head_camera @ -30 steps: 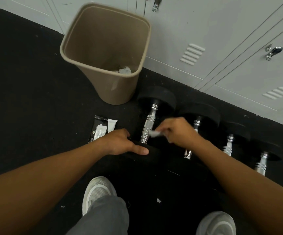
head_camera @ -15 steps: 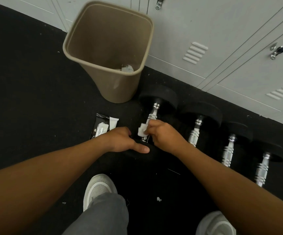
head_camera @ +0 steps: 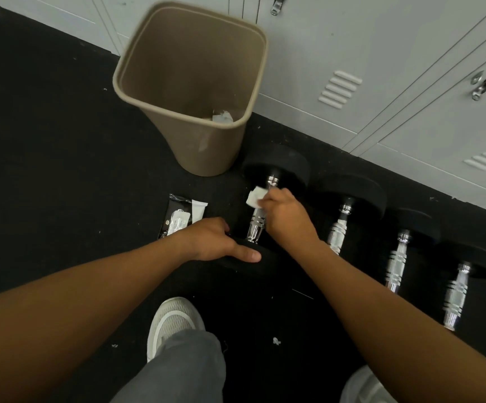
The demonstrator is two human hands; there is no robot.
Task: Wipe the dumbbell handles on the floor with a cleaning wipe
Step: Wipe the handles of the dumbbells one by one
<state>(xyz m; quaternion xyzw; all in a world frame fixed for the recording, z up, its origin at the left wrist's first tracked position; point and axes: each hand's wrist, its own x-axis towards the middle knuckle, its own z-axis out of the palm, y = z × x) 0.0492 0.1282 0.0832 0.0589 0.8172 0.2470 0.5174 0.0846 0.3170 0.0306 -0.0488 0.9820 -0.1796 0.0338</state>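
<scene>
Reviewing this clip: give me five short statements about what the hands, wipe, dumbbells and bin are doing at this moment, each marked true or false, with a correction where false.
1. The right hand holds the white wipe against the chrome handle of the leftmost dumbbell. True.
2. The left hand is lifting the wipe packet. False: it rests on the near black weight of that dumbbell; the packet lies on the floor beside it.
3. The tan bin is lying on its side. False: it stands upright, with something white crumpled inside.
4. Four dumbbells lie side by side along the lockers. True.
5. Both hands hold wipes. False: only the right does.
</scene>
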